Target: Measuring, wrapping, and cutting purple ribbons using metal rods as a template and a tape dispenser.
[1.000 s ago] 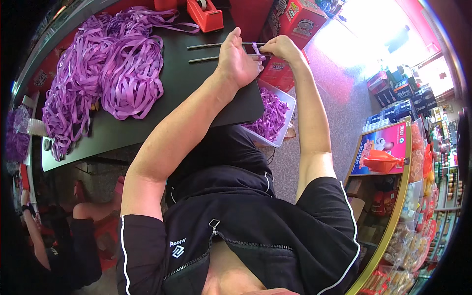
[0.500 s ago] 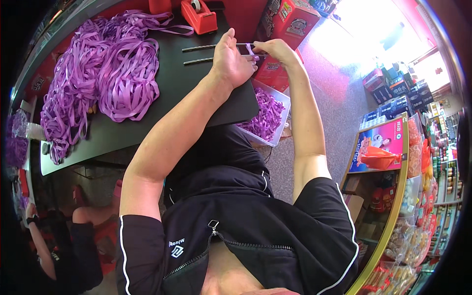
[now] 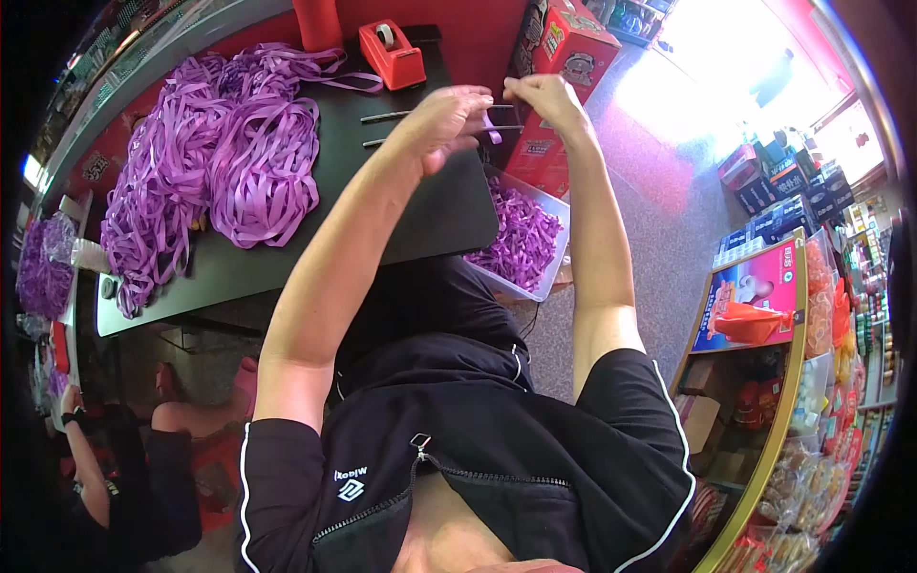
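Note:
Two thin metal rods [image 3: 384, 116] stick out side by side over the table's right end. A short purple ribbon [image 3: 493, 131] crosses them near their right ends. My left hand [image 3: 449, 119] is over the rods, blurred by motion; its fingers are loosely bent toward the ribbon and the thumb side stands apart. Close by on the right, my right hand [image 3: 552, 101] is raised beside the rod ends with fingers and thumb pinched together. What it pinches, if anything, is too small to make out.
A big heap of purple ribbons [image 3: 263, 172] covers the left of the dark table [image 3: 382, 224]. A red tape dispenser [image 3: 394, 57] stands behind the rods. Below the table's right end is a white bin [image 3: 561, 239] of purple ribbon pieces. Another person's arm [image 3: 88, 468] shows at lower left.
My left hand has turned over, from upright beside the ribbon to fingers reaching across the rods. My right hand has lifted slightly away from the ribbon. The whole view has shifted a little.

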`<state>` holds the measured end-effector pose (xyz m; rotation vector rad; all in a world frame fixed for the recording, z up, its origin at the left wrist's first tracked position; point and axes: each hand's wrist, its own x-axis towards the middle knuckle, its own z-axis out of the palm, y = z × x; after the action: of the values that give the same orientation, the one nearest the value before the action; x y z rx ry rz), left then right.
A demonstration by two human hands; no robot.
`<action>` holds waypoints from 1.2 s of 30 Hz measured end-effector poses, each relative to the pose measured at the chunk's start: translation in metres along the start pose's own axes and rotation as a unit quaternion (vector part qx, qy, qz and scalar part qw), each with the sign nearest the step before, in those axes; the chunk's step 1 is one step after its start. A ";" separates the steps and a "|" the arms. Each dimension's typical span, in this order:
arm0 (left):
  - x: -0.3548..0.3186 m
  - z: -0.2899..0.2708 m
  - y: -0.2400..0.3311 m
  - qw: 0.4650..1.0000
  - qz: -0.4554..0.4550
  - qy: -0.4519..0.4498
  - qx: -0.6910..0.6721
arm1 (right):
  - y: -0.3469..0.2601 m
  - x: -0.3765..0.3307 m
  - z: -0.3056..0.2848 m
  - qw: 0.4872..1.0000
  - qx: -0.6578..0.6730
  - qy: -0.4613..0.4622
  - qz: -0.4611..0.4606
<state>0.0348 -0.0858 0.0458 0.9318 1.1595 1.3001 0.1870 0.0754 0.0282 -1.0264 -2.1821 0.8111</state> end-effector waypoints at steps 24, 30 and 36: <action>0.009 -0.052 -0.032 0.694 0.227 -0.007 0.684 | 0.033 -0.007 0.010 0.984 0.170 0.021 0.045; 0.010 -0.056 -0.033 0.693 0.229 -0.007 0.683 | 0.016 -0.024 0.019 0.942 0.233 -0.210 0.115; 0.007 -0.056 -0.030 0.696 0.231 -0.006 0.679 | 0.033 -0.010 0.026 0.915 0.261 -0.267 0.153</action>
<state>-0.0135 -0.0870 0.0042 2.4143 1.9591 0.5509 0.1887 0.0771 -0.0149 -0.9425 -2.0351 1.8885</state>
